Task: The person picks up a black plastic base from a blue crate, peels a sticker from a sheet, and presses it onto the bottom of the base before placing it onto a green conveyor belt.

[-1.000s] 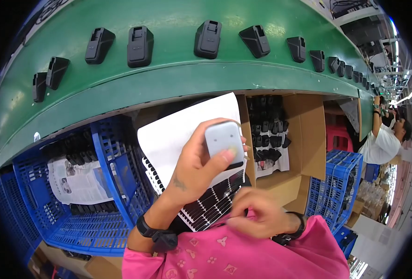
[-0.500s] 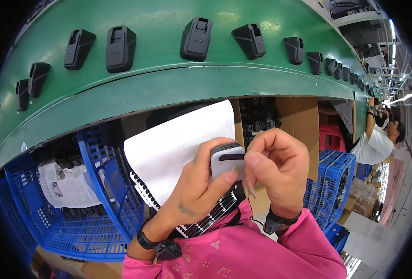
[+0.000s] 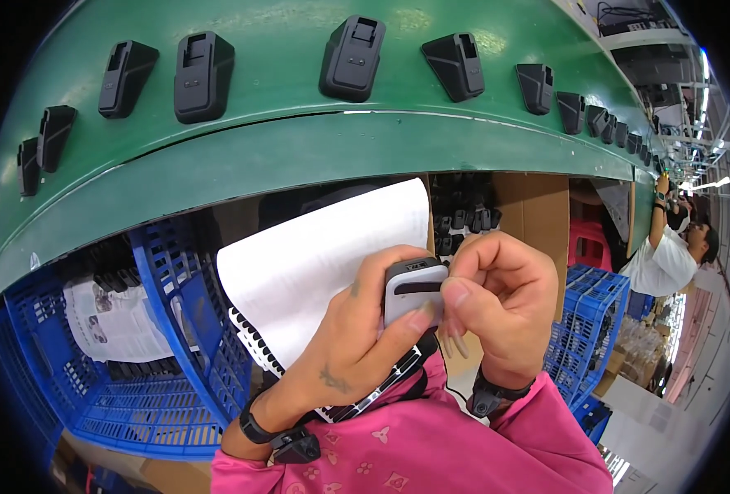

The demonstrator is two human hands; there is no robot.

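Note:
My left hand [image 3: 344, 342] grips a small grey-and-black device [image 3: 398, 307] with rounded corners, its thumb lying across the grey face. A long black strip [image 3: 416, 288] with rounded ends runs across that face near the top. At the strip's right end, my right hand [image 3: 509, 309] is closed, thumb tip against the curled index finger and touching the device's edge. Whatever is pinched there, if anything, is hidden by the thumb. Below both hands are a white paper sheet [image 3: 324, 255] and a tray with rows of black parts [image 3: 254, 337], partly covered by my arm.
Several black cradle-shaped housings [image 3: 352, 59] stand along the green bench [image 3: 282, 74]. Blue crates [image 3: 159, 416] sit at left, another blue crate [image 3: 583, 329] at right. An open cardboard box [image 3: 538, 230] and a red stool [image 3: 587, 239] are under the bench. A person [image 3: 665, 255] works farther right.
Both hands and the device have shifted slightly right. The black strip's right end, earlier reaching my right fingertips, now looks flatter against the grey face. Housings on the bench appear slightly displaced in view.

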